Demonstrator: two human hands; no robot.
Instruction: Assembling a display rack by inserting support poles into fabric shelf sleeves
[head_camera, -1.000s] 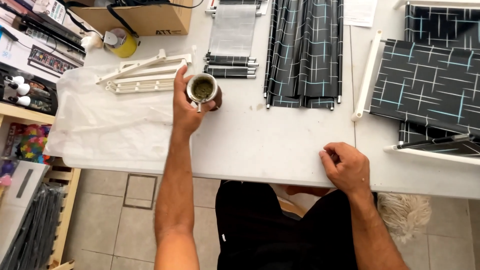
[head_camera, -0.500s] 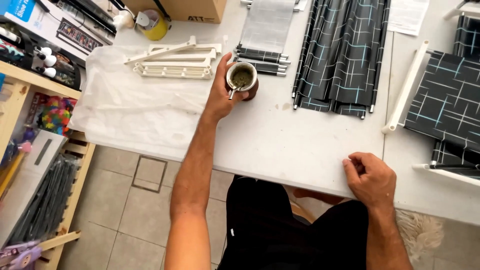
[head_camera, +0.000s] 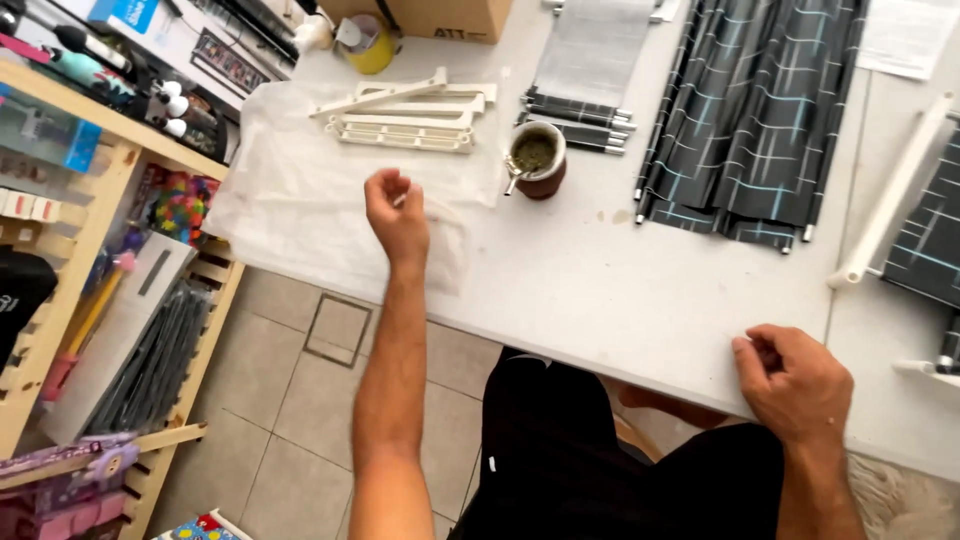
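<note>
A round brown cup (head_camera: 537, 160) filled with green herb and a metal straw stands alone on the white table (head_camera: 620, 290). My left hand (head_camera: 396, 215) hovers to its left over a clear plastic sheet (head_camera: 300, 200), fingers curled loosely and holding nothing. My right hand (head_camera: 795, 385) rests at the table's near edge, fingers curled, nothing in it. White plastic frame pieces (head_camera: 405, 115) lie on the sheet beyond my left hand.
Dark patterned fabric with metal rods (head_camera: 755, 110) lies at the back right, beside a white bar (head_camera: 890, 195). A cardboard box (head_camera: 435, 15) and a yellow tape roll (head_camera: 365, 45) sit at the back. A wooden shelf (head_camera: 75, 230) of goods stands left.
My left hand has let go of the cup, which now stands on the table, and has drawn back to the left over the plastic sheet. The view has shifted left.
</note>
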